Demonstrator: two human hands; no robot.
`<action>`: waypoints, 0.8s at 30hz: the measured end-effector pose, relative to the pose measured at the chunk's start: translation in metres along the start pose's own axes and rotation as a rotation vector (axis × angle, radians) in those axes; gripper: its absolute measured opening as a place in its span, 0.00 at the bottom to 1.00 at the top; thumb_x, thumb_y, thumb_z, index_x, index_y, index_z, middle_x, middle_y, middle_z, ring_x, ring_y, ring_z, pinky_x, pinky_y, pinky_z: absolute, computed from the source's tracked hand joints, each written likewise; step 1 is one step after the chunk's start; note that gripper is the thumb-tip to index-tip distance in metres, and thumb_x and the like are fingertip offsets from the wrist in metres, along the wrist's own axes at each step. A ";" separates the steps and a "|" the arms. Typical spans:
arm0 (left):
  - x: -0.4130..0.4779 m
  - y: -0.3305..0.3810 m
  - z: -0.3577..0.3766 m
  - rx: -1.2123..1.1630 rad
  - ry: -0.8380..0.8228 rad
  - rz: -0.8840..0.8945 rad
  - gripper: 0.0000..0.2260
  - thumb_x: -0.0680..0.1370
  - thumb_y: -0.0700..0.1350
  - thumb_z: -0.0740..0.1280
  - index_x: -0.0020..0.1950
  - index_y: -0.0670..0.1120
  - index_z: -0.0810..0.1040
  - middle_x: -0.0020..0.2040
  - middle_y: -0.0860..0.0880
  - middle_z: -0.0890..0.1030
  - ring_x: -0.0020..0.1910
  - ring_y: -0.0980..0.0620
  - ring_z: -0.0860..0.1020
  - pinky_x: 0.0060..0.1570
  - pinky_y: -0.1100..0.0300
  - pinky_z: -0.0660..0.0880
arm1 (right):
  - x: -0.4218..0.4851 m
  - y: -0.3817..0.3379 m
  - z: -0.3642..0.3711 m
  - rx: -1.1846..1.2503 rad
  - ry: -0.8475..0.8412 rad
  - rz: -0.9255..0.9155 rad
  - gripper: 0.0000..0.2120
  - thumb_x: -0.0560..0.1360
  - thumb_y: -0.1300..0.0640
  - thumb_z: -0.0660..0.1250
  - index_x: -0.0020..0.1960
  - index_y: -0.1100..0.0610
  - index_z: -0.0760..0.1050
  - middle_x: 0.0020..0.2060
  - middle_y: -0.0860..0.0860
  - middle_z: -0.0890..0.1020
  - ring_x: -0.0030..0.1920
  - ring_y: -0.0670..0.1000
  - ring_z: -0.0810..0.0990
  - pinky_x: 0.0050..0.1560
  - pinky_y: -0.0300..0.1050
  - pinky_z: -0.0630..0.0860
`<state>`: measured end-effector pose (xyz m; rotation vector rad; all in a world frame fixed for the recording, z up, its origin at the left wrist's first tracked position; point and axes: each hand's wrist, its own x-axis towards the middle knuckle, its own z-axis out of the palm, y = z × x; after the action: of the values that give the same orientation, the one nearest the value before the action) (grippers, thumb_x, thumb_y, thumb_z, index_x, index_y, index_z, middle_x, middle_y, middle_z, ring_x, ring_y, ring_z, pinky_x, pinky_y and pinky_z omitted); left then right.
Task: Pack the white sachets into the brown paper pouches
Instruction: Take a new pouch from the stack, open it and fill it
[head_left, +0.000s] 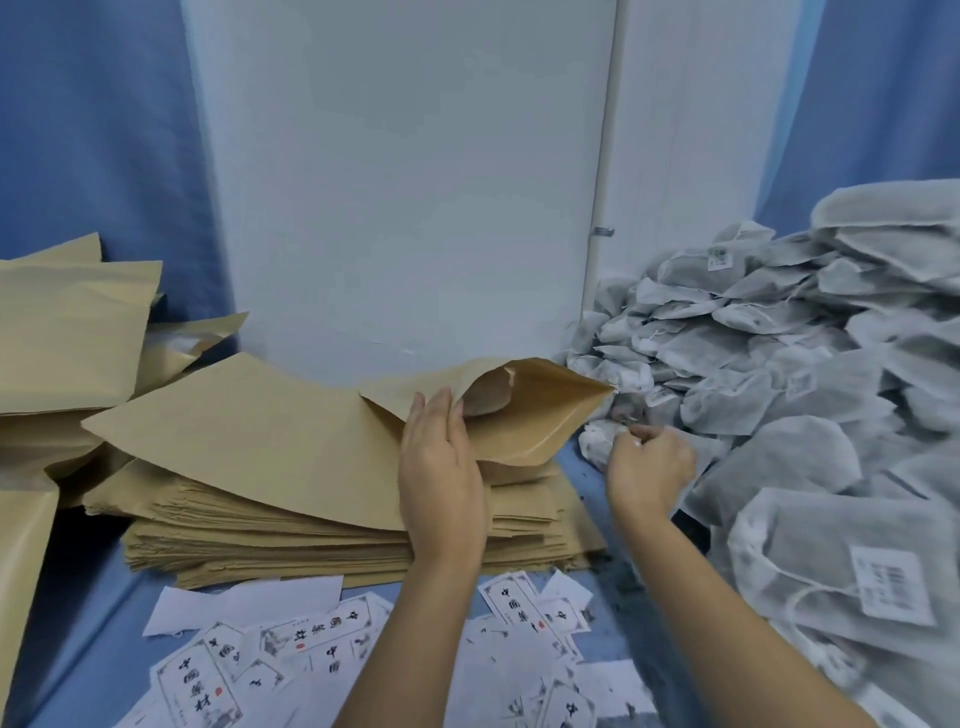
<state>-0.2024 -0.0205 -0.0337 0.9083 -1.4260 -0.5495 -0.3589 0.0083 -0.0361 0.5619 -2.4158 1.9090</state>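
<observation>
A brown paper pouch (270, 441) lies on top of a thick stack of flat pouches (311, 540), its mouth gaping open toward the right. My left hand (441, 467) holds the upper lip of that mouth, fingers inside the opening. Just right of the mouth, my right hand (649, 462) pinches a white sachet (597, 441) lying on the blue cloth. A big heap of white sachets (805, 395) rises on the right.
More brown pouches (67, 332) are piled at the left. Printed white labels (322, 639) are scattered on the blue cloth (83, 623) in front. A white wall panel (405, 182) stands behind the stack.
</observation>
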 end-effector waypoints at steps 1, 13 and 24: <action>-0.002 0.000 0.003 -0.015 0.000 0.002 0.16 0.82 0.45 0.57 0.66 0.42 0.74 0.67 0.49 0.75 0.72 0.56 0.63 0.62 0.78 0.55 | 0.002 0.006 -0.001 -0.064 -0.012 0.002 0.14 0.75 0.61 0.61 0.60 0.61 0.75 0.69 0.60 0.67 0.69 0.60 0.62 0.67 0.51 0.60; 0.004 0.009 0.015 -0.089 -0.012 -0.019 0.16 0.83 0.47 0.57 0.65 0.43 0.76 0.66 0.50 0.75 0.73 0.57 0.61 0.57 0.83 0.54 | 0.008 0.029 0.011 -0.004 -0.011 0.168 0.19 0.74 0.61 0.66 0.64 0.60 0.70 0.76 0.56 0.49 0.74 0.59 0.53 0.71 0.54 0.56; 0.013 0.011 0.010 -0.102 -0.004 0.003 0.15 0.83 0.45 0.56 0.64 0.44 0.77 0.65 0.49 0.76 0.72 0.54 0.65 0.58 0.81 0.58 | 0.027 0.032 0.019 0.143 0.004 -0.064 0.15 0.74 0.68 0.65 0.61 0.62 0.72 0.63 0.58 0.70 0.60 0.55 0.72 0.52 0.33 0.62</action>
<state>-0.2134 -0.0263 -0.0180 0.8239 -1.3899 -0.6169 -0.3894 -0.0104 -0.0645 0.6306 -2.2423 2.0659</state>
